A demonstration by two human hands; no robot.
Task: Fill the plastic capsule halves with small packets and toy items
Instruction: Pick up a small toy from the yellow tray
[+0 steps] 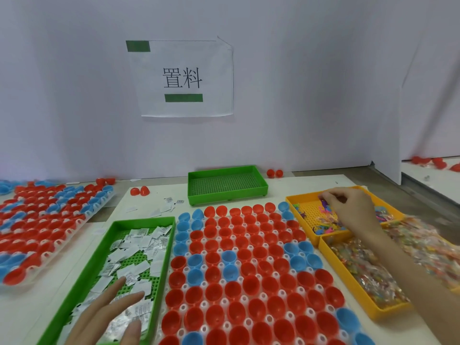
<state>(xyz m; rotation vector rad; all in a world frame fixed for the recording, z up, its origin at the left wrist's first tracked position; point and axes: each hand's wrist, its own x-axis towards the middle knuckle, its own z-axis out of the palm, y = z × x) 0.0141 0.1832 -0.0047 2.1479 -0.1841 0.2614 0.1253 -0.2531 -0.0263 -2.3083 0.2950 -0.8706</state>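
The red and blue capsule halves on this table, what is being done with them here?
A person is filling them. The right hand reaches into the far yellow tray and pinches among the toy items. The left hand lies open on the packets in the green tray. The capsule halves in the middle grid look empty so far.

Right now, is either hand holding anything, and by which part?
The right hand pinches a small purple toy over the yellow tray; which part of it cannot be told. The left hand, fingers straight over the packets, holds nothing.
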